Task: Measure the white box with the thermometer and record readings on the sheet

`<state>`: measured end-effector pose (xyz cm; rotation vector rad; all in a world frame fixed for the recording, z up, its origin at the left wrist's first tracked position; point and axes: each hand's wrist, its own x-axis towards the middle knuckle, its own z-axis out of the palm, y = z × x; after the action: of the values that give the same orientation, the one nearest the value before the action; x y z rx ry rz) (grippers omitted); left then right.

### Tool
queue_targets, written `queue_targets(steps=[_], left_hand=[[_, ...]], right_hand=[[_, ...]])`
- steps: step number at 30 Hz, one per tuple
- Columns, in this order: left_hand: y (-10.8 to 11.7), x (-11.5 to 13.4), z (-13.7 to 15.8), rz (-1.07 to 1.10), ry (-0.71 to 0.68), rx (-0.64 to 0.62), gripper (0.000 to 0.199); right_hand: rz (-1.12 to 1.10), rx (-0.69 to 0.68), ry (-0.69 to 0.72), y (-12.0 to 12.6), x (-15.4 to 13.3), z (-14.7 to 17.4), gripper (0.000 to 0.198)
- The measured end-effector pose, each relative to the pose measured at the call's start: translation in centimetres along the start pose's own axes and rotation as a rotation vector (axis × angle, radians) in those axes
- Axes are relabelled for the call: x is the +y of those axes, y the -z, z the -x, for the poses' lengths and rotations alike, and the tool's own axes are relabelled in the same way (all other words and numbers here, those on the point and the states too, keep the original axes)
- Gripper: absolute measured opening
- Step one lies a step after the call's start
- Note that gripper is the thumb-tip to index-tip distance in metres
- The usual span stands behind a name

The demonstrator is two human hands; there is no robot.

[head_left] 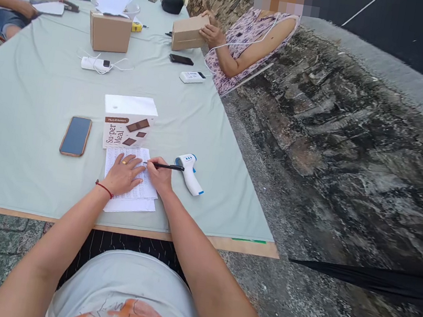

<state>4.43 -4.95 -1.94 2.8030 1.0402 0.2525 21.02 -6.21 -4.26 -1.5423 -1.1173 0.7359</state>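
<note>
Writing seemingly in hand: black pen (166, 166) pinched by right hand (160, 176); paper (146, 191), left of frame centre, held flat under spread left hand (123, 174). Next stroke: paper kept steady.

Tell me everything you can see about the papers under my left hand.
The papers are white sheets, at least two, lying flat on the pale tablecloth. Dense print, too small to read, shows on the top one; a strip of another shows along the near edge. Your left hand rests spread on them; your right hand, holding a black pen, is at their right side. Their far edge is by the Su-per Meal box.
</note>
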Motion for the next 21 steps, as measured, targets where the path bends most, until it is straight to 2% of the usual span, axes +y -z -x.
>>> queue_targets(steps=[16,21], left_hand=[[-0.2,-0.1,0.1,0.028,0.000,0.018,0.038],[-0.2,-0.3,0.0,0.062,-0.032,0.061,0.030]], right_hand=[[0.020,-0.005,0.016,-0.1,0.4,-0.1,0.012],[0.026,0.080,0.066,0.1,1.1,0.0,0.017]])
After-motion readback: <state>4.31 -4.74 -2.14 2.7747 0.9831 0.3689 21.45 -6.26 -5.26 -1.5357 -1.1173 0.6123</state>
